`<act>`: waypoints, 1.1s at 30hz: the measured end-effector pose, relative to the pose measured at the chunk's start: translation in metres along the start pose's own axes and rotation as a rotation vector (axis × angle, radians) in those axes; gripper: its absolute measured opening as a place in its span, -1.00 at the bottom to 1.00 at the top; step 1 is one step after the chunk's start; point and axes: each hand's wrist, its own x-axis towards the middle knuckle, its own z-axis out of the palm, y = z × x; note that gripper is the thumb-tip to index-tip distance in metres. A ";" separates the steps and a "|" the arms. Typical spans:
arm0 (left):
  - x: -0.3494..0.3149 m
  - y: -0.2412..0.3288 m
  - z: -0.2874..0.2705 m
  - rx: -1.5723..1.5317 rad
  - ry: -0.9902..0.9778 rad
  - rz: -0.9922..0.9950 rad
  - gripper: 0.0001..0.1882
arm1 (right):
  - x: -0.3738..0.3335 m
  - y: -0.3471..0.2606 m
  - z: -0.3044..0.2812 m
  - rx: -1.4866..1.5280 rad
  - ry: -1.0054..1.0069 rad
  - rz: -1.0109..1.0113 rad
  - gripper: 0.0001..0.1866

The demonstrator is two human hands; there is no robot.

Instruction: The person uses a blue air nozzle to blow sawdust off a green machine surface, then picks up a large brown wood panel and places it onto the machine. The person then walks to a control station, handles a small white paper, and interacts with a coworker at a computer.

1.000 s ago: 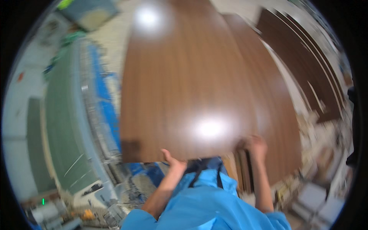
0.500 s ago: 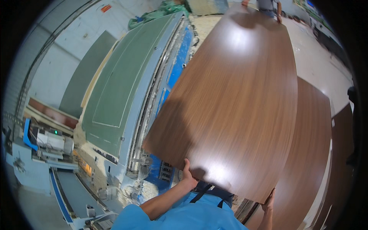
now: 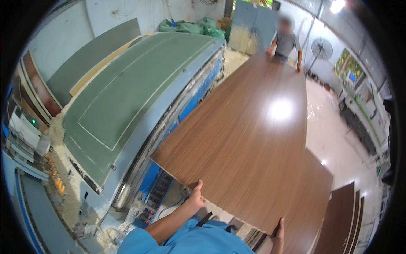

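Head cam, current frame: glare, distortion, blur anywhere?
Head view: round white glare on the brown panel, toward its right edge; head view: edges bow, plainly along the green machine bed, corners black; head view: co-worker's head blurred, left hand and right hand fairly clear.

Panel [image 3: 237, 139]: glossy, smooth wood-grain; machine bed [image 3: 131, 89]: matt green.

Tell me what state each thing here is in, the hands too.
Left hand: gripping near edge of brown panel, thumb on top.
Right hand: gripping the same edge.
Brown panel: broad face up, held at both ends.
Co-worker: standing, hands at the far end.
Small green light: lit.
Ceiling lamp: lit.
Fan: spinning or stopped, cannot tell.
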 end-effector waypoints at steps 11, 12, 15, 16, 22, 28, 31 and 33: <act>0.027 0.214 0.035 -0.055 0.284 0.248 -0.28 | 0.105 -0.032 0.222 0.040 -0.138 0.209 -0.05; 0.028 0.228 0.038 -0.072 0.277 0.293 -0.28 | 0.119 -0.034 0.237 0.084 -0.228 0.187 -0.05; 0.035 0.264 0.049 -0.120 0.247 0.321 -0.29 | 0.162 -0.037 0.279 0.170 -0.250 0.139 -0.12; 0.040 0.273 0.053 -0.181 0.218 0.261 -0.30 | 0.176 -0.043 0.288 0.042 -0.015 0.219 -0.11; 0.060 0.307 0.067 -0.105 0.303 0.415 -0.34 | 0.225 -0.075 0.334 0.196 -0.422 0.175 -0.10; 0.096 0.342 0.060 -0.155 0.344 0.380 -0.35 | 0.254 -0.105 0.372 0.120 -0.372 0.150 -0.10; 0.109 0.355 0.045 -0.202 0.338 0.368 -0.37 | 0.262 -0.109 0.387 0.017 -0.337 0.190 -0.10; 0.112 0.360 0.034 -0.239 0.309 0.372 -0.38 | 0.266 -0.109 0.398 -0.011 -0.298 0.206 -0.10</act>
